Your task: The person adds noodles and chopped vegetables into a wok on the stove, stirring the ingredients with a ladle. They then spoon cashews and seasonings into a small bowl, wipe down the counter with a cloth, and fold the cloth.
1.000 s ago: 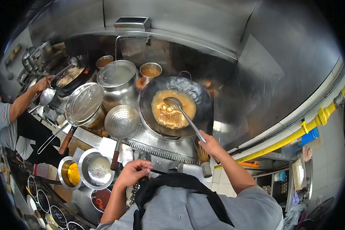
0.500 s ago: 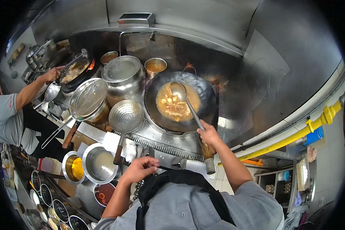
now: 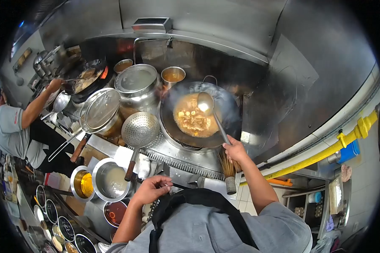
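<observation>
My right hand (image 3: 235, 150) grips the handle of a steel ladle (image 3: 206, 103). The ladle's bowl hangs over the right part of a brown broth (image 3: 194, 120) with pale slices and chunks in it. That broth simmers in a large black wok (image 3: 229, 111) on the range, with steam rising. Down by the front of the counter, my left hand (image 3: 153, 189) has curled fingers at the end of a dark strip; whether it is a strap or a handle is unclear. A perforated skimmer (image 3: 140, 128) rests on the range, its wooden handle close to my left hand.
Beside the wok stand a lidded pot (image 3: 136, 84) and a pan of orange liquid (image 3: 173, 75). A mesh strainer (image 3: 100, 110) lies further left. Bowls of oil (image 3: 85, 184) and cloudy liquid (image 3: 112, 179) sit front left. A bamboo brush (image 3: 229, 173) hangs right. A co-worker (image 3: 17, 130) stirs another wok.
My right hand has shifted slightly right and down, and the ladle's bowl has moved right, lifted from the broth. My left hand stays nearly still. The co-worker's arm and utensil have lowered.
</observation>
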